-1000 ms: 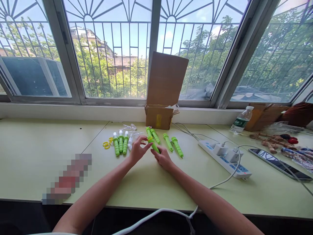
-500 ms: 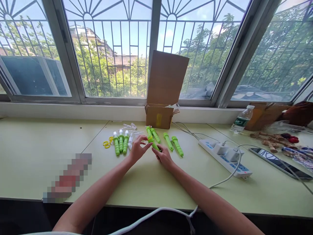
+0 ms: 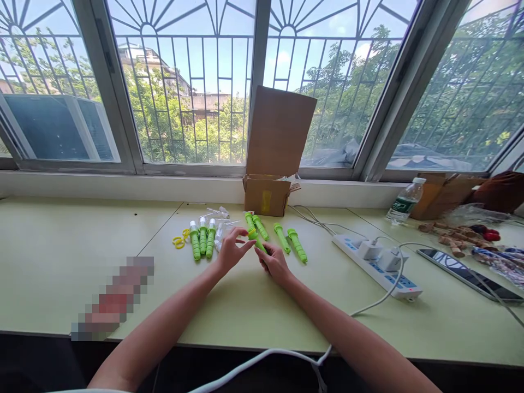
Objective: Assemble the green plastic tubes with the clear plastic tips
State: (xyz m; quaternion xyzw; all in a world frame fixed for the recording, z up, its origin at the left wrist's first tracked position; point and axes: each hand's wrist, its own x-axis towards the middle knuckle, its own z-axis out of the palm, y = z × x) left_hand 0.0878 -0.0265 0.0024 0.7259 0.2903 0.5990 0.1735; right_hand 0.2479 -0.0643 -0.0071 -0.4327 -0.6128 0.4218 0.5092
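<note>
A green ribbed plastic tube (image 3: 261, 245) is gripped at its lower end by my right hand (image 3: 275, 263), fingers wrapped round it. My left hand (image 3: 233, 251) pinches a yellow piece (image 3: 251, 233) at the tube's upper end; its fingertips partly cover it, and its exact shape is hidden. Left of my hands, green tubes with white tops (image 3: 202, 238) lie side by side. Beside them are yellow ring-shaped pieces (image 3: 179, 242). Clear plastic parts (image 3: 220, 232) lie behind my left hand. More green tubes (image 3: 297, 245) without white tops lie beyond and right of my right hand.
An open cardboard box (image 3: 266, 195) stands against the window wall. To the right are a power strip (image 3: 379, 267) with plugs and cables, a phone (image 3: 466, 273), a water bottle (image 3: 406, 201) and wooden pieces (image 3: 446, 237). A blurred-out item (image 3: 114, 297) lies at front left.
</note>
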